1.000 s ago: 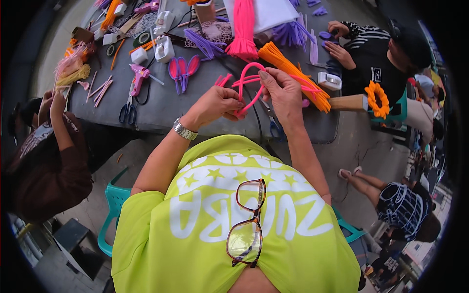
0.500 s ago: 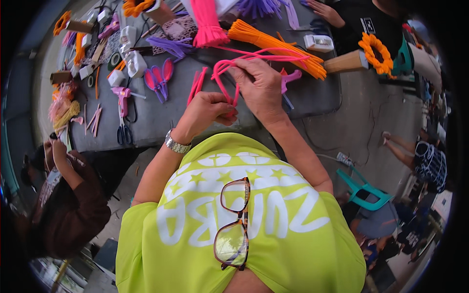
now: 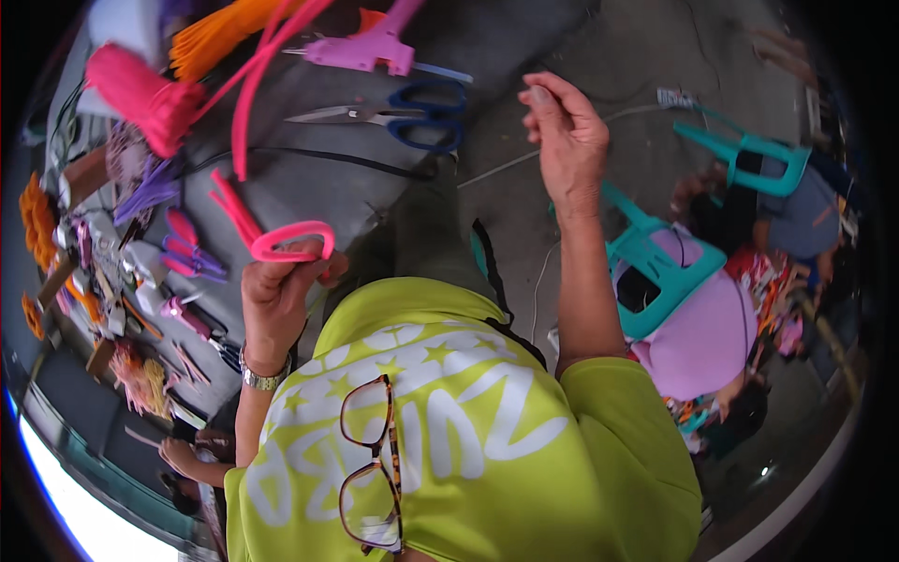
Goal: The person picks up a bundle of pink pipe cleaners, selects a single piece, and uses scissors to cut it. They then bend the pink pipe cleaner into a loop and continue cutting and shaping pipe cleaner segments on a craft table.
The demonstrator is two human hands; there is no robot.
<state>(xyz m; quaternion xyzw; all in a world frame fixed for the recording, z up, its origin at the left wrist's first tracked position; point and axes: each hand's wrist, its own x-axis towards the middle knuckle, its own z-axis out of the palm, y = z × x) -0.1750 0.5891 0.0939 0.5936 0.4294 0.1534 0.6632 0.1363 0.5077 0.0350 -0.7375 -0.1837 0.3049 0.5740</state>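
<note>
My left hand (image 3: 276, 290) is closed on a looped pink fuzzy stem (image 3: 293, 242). Behind it, short pink stems (image 3: 239, 211) stick up. My right hand (image 3: 560, 117) is raised near the table's right edge, its fingers loosely bent and apart with nothing visible in them. Dark-blue-handled scissors (image 3: 421, 117) lie between the hands, below a pink glue gun (image 3: 361, 51). Longer pink stems (image 3: 251, 94) cross left of these, by a pink bundle (image 3: 140, 103) and an orange bundle (image 3: 211, 42) of stems.
Purple scissors (image 3: 187, 248), brown blocks and other craft supplies crowd the table's left. Teal plastic chairs (image 3: 787, 173) stand at the right with people near them and a grey cable on the floor. Another person's hand (image 3: 178, 454) shows at the lower left.
The view has swung sharply rightward. My right hand has let go of the pink stems and moved right; my left hand still holds the loop.
</note>
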